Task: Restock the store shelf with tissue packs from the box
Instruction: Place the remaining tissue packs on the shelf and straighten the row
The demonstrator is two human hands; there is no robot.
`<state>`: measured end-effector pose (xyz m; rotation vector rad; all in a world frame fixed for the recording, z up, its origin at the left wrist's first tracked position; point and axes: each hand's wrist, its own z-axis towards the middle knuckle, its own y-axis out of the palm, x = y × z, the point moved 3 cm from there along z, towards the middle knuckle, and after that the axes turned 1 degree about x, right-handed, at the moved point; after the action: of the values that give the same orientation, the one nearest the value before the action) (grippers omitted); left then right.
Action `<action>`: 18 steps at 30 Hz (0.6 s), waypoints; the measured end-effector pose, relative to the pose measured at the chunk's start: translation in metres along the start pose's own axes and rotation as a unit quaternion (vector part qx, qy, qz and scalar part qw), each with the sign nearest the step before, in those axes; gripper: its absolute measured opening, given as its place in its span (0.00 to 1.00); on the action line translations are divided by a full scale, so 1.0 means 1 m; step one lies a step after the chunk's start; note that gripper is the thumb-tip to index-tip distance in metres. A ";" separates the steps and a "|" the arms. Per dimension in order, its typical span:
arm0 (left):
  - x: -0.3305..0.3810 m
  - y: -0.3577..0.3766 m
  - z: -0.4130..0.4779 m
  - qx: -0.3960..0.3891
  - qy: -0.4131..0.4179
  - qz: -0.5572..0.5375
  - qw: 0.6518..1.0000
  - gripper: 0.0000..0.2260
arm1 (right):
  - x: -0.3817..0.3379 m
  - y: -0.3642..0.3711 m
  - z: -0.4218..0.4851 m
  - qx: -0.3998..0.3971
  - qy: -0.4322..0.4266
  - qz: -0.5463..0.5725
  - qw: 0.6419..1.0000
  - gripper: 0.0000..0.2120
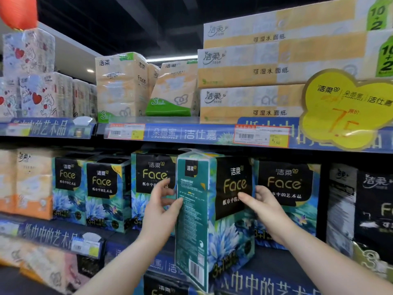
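Observation:
A teal tissue pack (212, 220) with a black "Face" label and blue flowers stands out in front of the middle shelf (274, 260), one corner turned toward me. My left hand (161, 207) holds its left side, thumb on the printed side panel and fingers curled at the back edge. On the other side my right hand (263, 205) grips the right edge, its thumb lying on the black label. Matching teal packs (155, 184) stand in a row on the shelf behind and to both sides. The box is not in view.
Black tissue packs (361, 209) fill the shelf at the right, orange and white ones (27, 182) the left. The upper shelf (170, 133) carries yellow packs and price tags. A yellow price sign (344, 109) juts out at the upper right. More packs sit on the lower shelf (42, 258).

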<state>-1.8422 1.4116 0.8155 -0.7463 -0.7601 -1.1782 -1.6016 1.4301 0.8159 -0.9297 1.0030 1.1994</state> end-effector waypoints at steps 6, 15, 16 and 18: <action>0.009 0.023 -0.028 -0.042 0.000 0.102 0.994 0.40 | -0.001 0.005 -0.002 0.026 -0.013 0.012 0.999 0.28; 0.008 0.031 -0.010 -0.115 -0.016 0.075 0.990 0.47 | -0.018 -0.006 -0.024 0.068 -0.083 -0.013 0.994 0.12; 0.008 0.034 -0.009 -0.127 -0.017 0.058 0.990 0.47 | -0.020 -0.010 -0.025 0.083 -0.091 -0.025 0.992 0.12; 0.007 0.041 -0.006 -0.152 -0.025 0.041 0.987 0.49 | -0.020 -0.017 -0.029 0.103 -0.098 -0.050 0.989 0.13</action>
<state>-1.8004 1.4116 0.8136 -1.0530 -0.5898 -1.2181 -1.5892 1.3949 0.8275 -0.6775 0.8925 1.0597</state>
